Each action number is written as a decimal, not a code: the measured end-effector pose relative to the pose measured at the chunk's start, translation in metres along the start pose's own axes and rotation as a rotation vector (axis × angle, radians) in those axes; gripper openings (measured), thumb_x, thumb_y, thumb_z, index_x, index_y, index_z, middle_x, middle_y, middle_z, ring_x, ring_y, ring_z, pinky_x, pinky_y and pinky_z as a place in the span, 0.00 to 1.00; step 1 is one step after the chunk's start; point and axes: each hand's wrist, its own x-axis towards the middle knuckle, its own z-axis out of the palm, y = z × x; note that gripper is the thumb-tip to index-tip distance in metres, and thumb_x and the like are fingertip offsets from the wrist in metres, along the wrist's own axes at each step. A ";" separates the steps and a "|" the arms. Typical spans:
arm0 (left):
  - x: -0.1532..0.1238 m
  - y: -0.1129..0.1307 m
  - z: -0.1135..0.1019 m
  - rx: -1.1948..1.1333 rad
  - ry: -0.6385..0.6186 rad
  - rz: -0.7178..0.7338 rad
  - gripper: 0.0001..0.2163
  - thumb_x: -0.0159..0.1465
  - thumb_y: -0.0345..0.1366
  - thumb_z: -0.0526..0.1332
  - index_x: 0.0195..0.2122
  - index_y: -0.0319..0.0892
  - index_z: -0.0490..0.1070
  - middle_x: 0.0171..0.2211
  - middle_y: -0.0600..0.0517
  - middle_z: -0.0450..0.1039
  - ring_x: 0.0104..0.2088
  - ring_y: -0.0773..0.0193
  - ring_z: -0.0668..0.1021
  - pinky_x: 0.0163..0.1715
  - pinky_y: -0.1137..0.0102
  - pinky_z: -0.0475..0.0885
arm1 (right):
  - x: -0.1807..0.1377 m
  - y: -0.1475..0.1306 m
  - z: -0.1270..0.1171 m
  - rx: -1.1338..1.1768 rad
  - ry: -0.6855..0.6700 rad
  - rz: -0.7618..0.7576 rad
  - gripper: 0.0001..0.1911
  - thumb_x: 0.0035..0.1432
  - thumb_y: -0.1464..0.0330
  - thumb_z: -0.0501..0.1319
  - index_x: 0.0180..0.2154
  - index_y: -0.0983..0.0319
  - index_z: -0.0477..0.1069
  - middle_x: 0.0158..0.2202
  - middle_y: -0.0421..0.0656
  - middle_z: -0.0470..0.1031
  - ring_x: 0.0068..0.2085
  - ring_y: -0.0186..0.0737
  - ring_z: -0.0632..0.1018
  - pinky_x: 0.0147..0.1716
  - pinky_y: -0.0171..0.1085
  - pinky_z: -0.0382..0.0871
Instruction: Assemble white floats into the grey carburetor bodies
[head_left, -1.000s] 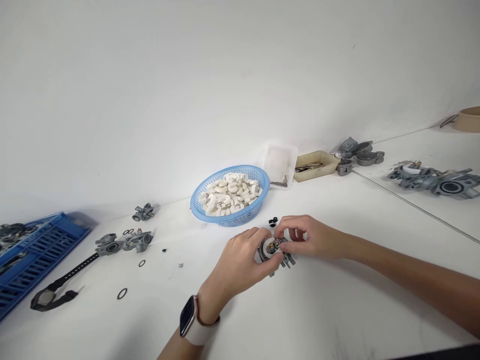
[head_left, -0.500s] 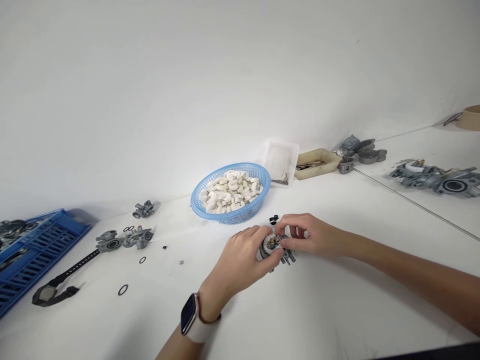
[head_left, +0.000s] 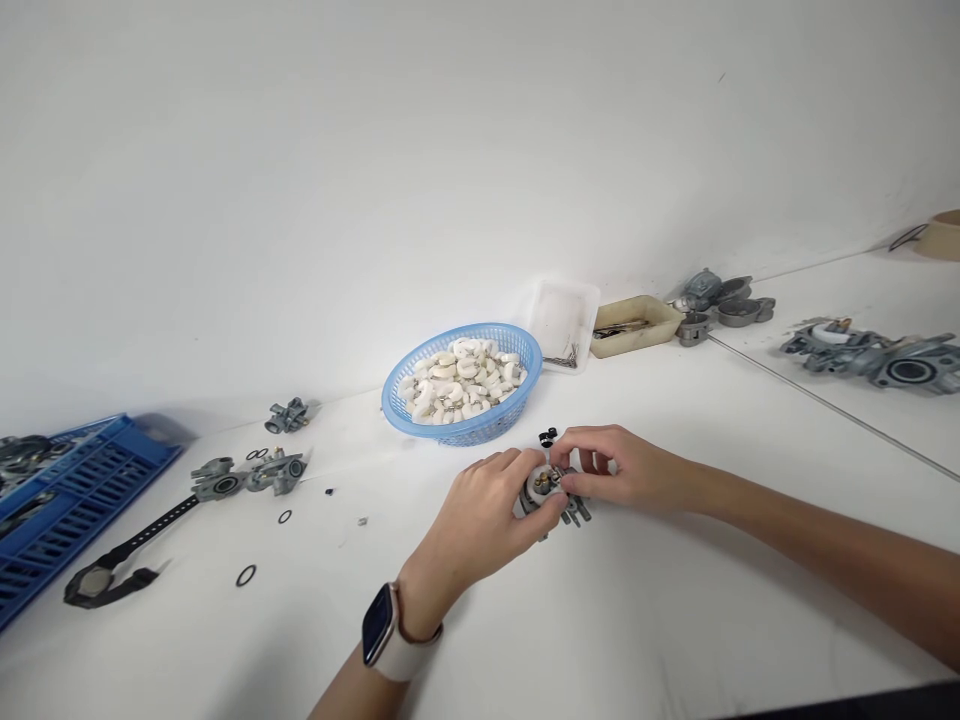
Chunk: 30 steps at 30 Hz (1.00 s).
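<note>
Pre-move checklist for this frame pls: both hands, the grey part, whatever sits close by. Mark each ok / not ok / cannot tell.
1. Grip: the left hand is closed around the grey metal part: ok.
2. Contact: the right hand has its fingertips on the part's top: ok. Whether they pinch a small piece: cannot tell.
3. Support: the part rests on the table: cannot tell, fingers hide its base.
4. Spares: small black pieces lie just behind the part, in view: ok.
5. Clearance: the blue basket of white pieces stands behind the hands, untouched: ok.
6. Strays: a black ring lies far to the left, apart from both hands: ok.
</note>
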 end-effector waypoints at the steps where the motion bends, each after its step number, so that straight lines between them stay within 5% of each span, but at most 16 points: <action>1: 0.000 0.000 0.000 -0.002 0.000 0.000 0.07 0.73 0.43 0.61 0.44 0.47 0.72 0.34 0.54 0.76 0.32 0.61 0.75 0.30 0.68 0.65 | 0.000 0.000 0.000 -0.004 0.002 -0.002 0.10 0.66 0.59 0.65 0.46 0.57 0.78 0.42 0.42 0.80 0.32 0.36 0.72 0.33 0.37 0.68; 30: 0.000 -0.002 0.001 0.008 0.015 0.023 0.08 0.73 0.44 0.60 0.46 0.47 0.73 0.34 0.54 0.76 0.33 0.60 0.76 0.32 0.67 0.67 | 0.001 0.003 0.000 -0.008 0.014 -0.053 0.13 0.67 0.57 0.65 0.48 0.55 0.79 0.45 0.43 0.79 0.33 0.36 0.73 0.34 0.36 0.71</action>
